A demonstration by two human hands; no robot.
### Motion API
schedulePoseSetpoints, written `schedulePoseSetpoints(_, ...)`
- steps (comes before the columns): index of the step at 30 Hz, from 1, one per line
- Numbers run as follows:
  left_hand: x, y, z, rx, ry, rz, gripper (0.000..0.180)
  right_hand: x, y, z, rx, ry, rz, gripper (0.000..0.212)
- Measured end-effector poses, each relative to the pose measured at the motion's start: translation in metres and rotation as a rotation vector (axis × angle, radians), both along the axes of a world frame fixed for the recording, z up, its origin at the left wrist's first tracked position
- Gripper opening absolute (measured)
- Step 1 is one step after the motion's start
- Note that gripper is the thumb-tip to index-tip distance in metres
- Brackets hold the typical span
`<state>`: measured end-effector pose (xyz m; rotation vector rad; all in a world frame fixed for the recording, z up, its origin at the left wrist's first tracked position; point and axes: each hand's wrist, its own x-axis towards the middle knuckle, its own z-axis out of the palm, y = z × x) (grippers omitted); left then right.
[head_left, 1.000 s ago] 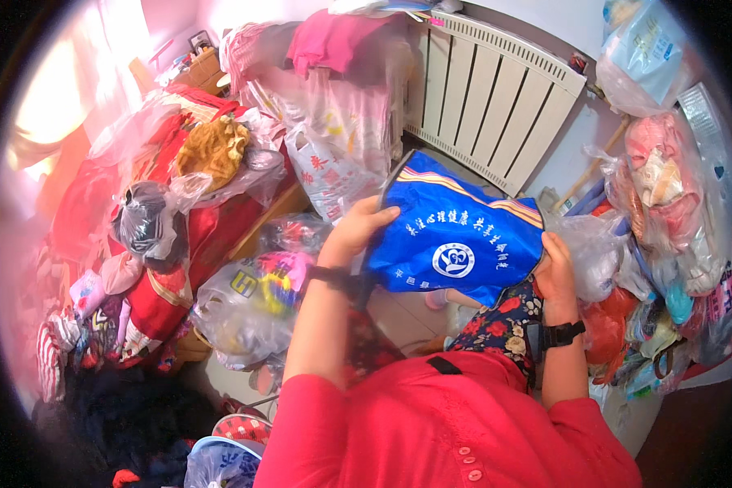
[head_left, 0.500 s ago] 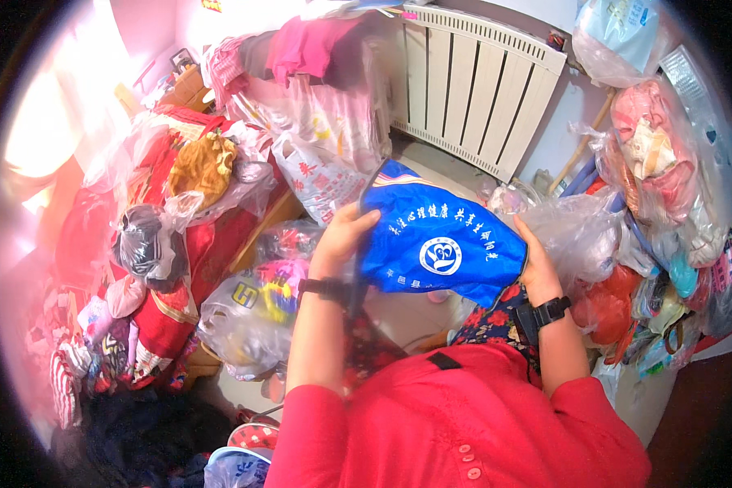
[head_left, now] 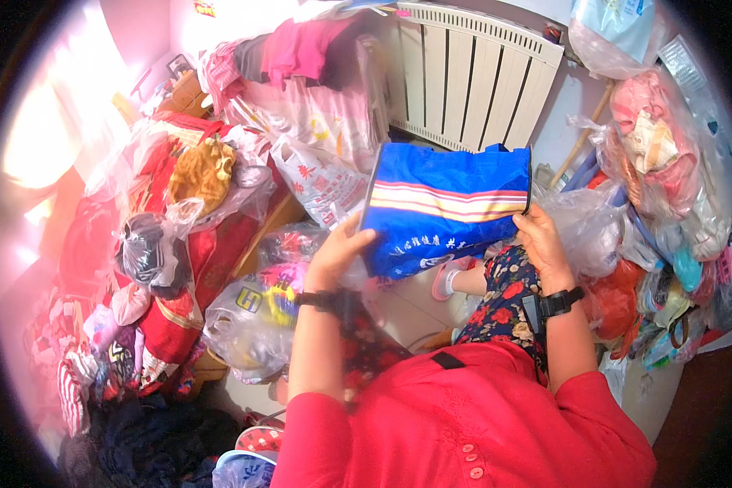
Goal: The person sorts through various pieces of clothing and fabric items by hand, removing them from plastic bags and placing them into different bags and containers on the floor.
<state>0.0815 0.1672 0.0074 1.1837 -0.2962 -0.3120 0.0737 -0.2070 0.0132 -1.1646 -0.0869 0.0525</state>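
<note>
Left hand (head_left: 339,254) and right hand (head_left: 543,244) pinch the blue bag (head_left: 449,207) at its sides; its long axis runs left-right, top seemingly toward the radiator (head_left: 457,81).

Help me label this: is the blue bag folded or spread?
Spread: the bag stretches between the left hand and right hand, its stripes showing across it.
</note>
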Motion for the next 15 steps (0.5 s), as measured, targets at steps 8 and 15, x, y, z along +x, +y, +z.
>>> schedulePoseSetpoints(8, 0.010, -0.005, -0.005, -0.023, 0.136, 0.098, 0.023, -0.003, 0.006, 0.011, -0.052, -0.117, 0.130, 0.030)
schedulePoseSetpoints(15, 0.010, -0.017, -0.015, -0.100, 0.065, 0.197, 0.011, -0.007, 0.026, 0.033, -0.081, -0.118, 0.193, 0.040)
